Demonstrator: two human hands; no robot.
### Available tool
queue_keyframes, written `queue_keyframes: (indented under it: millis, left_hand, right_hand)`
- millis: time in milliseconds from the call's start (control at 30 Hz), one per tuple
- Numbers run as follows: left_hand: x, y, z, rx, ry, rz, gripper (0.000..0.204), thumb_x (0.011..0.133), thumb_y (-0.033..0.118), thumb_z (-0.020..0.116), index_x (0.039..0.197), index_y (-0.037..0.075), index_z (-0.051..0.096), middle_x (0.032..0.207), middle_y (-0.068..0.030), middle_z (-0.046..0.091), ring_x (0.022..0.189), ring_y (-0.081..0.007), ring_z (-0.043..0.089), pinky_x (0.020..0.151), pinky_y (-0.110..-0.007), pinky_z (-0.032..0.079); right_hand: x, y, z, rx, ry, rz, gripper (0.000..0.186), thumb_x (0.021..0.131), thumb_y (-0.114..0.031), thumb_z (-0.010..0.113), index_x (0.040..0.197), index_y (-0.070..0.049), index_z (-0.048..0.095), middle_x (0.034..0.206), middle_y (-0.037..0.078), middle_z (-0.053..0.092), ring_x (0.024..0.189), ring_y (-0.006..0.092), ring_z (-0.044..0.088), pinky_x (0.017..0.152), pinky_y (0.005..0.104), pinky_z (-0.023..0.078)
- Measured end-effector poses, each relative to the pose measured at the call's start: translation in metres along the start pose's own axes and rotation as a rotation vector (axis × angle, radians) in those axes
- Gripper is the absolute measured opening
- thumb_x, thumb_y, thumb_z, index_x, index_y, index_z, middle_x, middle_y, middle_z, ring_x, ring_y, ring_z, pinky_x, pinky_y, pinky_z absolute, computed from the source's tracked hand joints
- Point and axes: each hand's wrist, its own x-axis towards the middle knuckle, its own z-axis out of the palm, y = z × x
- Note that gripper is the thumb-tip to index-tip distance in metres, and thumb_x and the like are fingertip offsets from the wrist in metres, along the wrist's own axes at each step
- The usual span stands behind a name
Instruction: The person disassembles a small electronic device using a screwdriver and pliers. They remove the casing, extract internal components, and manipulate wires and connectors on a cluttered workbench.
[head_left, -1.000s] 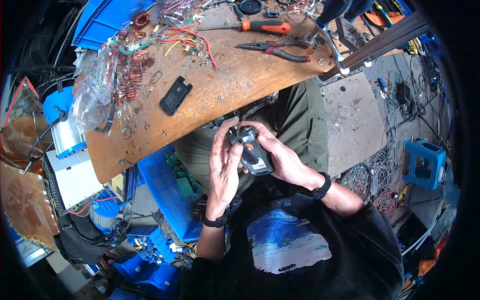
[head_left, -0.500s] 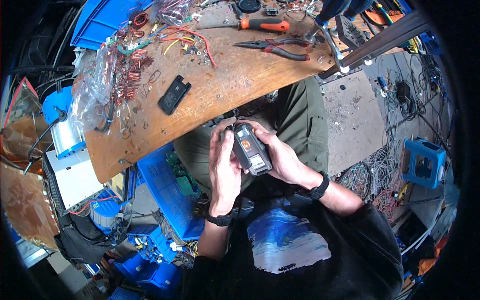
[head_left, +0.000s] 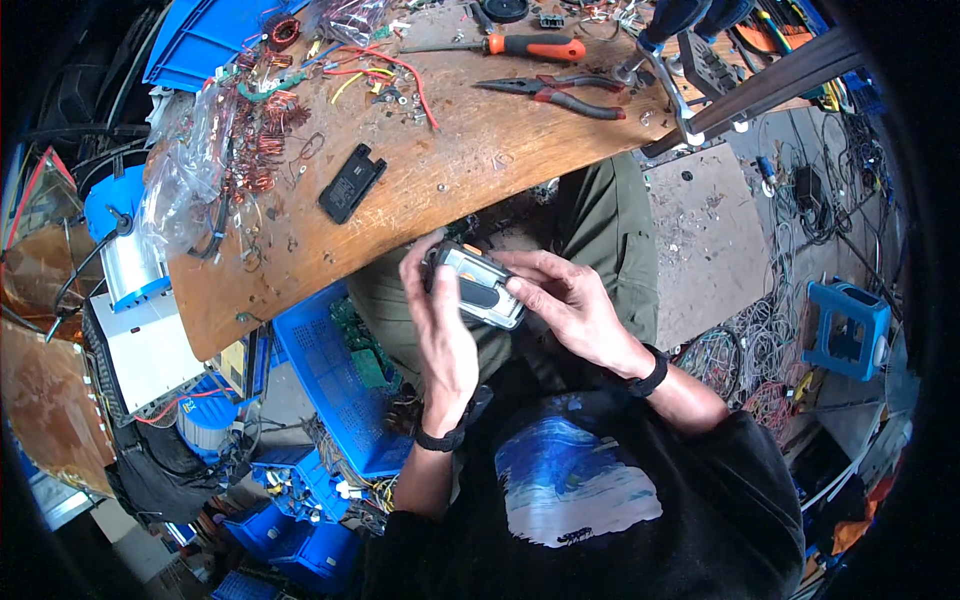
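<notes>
cluttered workshop, pliers (head_left: pixel 552 96), screwdriver (head_left: pixel 535 47), copper coils (head_left: pixel 262 160)

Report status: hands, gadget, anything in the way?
Left hand gripping gadget; right hand thumb at its edge. Gadget tilted, off the wooden table. Nothing visibly blocking; pliers and screwdriver lie apart on table.

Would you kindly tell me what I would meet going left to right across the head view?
Silver-and-blue cylinder → black cover → left hand → handheld device → right hand → blue plastic frame.
</notes>
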Motion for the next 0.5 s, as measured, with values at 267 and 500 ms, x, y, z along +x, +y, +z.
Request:
queue_keyframes:
  millis: [267,500]
  left_hand:
    - [-0.003,-0.006,-0.003,0.141,-0.06,0.018,0.031,0.106,0.017,0.055,0.131,0.002,0.048,0.12,-0.0115,0.058,0.108,-0.0188,0.057,0.096,-0.035,0.049]
    - [-0.008,-0.009,0.0,0.143,-0.039,0.16,0.031,0.105,0.019,0.056,0.128,0.0,0.047,0.118,-0.012,0.055,0.106,-0.0201,0.057,0.096,-0.036,0.049]
  right_hand:
    - [0.0,-0.005,0.0,-0.224,0.112,-0.095,0.03,0.103,-0.017,0.061,0.122,0.004,0.068,0.103,0.017,0.075,0.093,0.019,0.073,0.082,0.0334,0.056]
    - [-0.001,-0.002,0.003,-0.205,0.14,-0.13,0.028,0.104,-0.018,0.06,0.122,0.002,0.069,0.099,0.016,0.075,0.088,0.0182,0.072,0.079,0.0326,0.056]
